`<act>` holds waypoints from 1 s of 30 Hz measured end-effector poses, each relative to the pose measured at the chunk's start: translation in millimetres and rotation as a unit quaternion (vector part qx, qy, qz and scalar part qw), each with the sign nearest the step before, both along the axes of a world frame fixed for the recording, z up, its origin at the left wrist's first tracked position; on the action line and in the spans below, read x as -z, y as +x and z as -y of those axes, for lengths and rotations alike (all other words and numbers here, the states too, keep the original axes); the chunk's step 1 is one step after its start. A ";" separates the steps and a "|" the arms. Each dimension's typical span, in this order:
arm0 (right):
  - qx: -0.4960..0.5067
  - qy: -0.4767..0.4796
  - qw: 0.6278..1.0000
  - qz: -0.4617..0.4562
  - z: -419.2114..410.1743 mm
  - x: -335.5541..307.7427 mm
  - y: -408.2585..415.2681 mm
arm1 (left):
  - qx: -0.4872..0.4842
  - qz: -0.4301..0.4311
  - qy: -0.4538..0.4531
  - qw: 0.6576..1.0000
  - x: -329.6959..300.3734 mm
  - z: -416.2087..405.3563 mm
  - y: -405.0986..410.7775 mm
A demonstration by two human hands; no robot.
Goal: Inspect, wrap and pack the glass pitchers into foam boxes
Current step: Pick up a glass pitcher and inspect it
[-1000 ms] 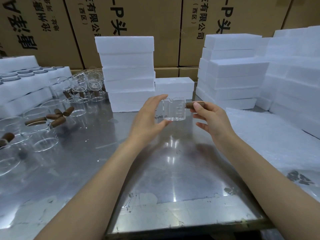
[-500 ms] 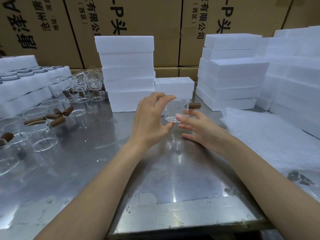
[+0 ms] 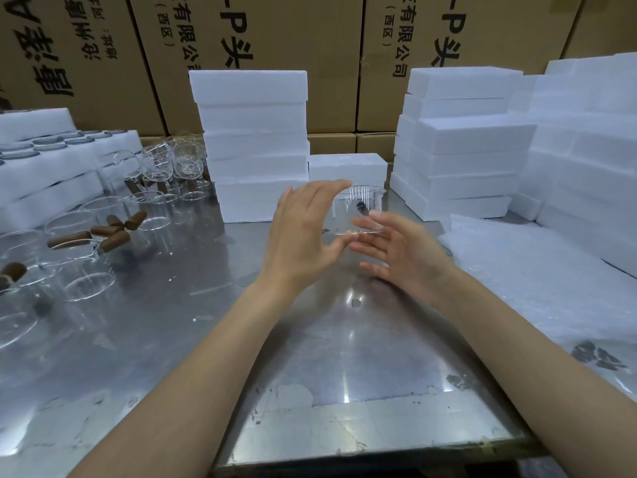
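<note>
Glass pitcher [image 3: 358,212] was held up above the shiny metal table [image 3: 193,326], just past the middle of the view, toward 12 o'clock. It was clear, with white measuring lines on its side. It was kept between two hands. The left hand [image 3: 303,236] was curved around it at 9 o'clock, with the fingers laid over the top rim and the thumb pressed under the bottom edge. The right hand [image 3: 403,253] was placed at 3 o'clock from the pitcher, with its fingers held out straight and spread, the fingertips touching the glass near the bottom. How tightly the glass was held could not be told.

More glass pitchers [image 3: 86,243] with brown handles were laid out on the table at 9 o'clock. A few more glass ones [image 3: 172,163] were stood farther back, near 10 o'clock. White foam boxes [image 3: 251,139] were piled up at 12 o'clock, behind the hands. A second pile of foam boxes [image 3: 462,143] was stacked at 2 o'clock. A sheet of white wrap [image 3: 537,270] was spread on the table at 3 o'clock. Big brown cartons [image 3: 310,46] with black letters were lined up at the very back.
</note>
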State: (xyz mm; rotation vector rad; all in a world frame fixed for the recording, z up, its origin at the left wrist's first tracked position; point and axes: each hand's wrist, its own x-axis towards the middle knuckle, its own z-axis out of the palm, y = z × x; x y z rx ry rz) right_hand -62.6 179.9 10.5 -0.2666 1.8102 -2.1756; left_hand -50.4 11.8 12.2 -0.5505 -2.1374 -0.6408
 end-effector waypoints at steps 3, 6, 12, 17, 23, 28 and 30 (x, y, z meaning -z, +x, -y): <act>0.006 -0.001 1.000 -0.012 1.3 0.7 -0.6 | -0.017 -0.024 -0.011 1.000 -1.1 -0.6 1.1; 0.055 0.040 0.995 -0.068 4.1 4.9 -1.5 | -0.033 -0.052 -0.018 0.998 -1.8 -1.2 1.2; 0.110 0.087 0.982 -0.126 12.2 12.0 -2.6 | -0.035 -0.089 -0.055 0.994 0.4 -4.7 0.1; 0.123 0.109 0.977 -0.135 12.4 12.6 -2.6 | -0.019 -0.092 -0.059 0.994 1.3 -7.6 -0.3; 0.104 0.039 0.989 -0.094 7.9 10.3 -4.7 | 0.006 0.021 -0.021 1.000 -3.2 -0.8 0.9; 0.082 0.013 0.993 -0.083 6.8 7.6 -5.5 | -0.011 0.039 -0.020 0.999 -0.4 1.3 -0.9; 0.059 0.010 0.995 -0.080 5.7 7.4 -5.8 | -0.007 0.030 -0.008 1.000 0.6 1.0 -1.3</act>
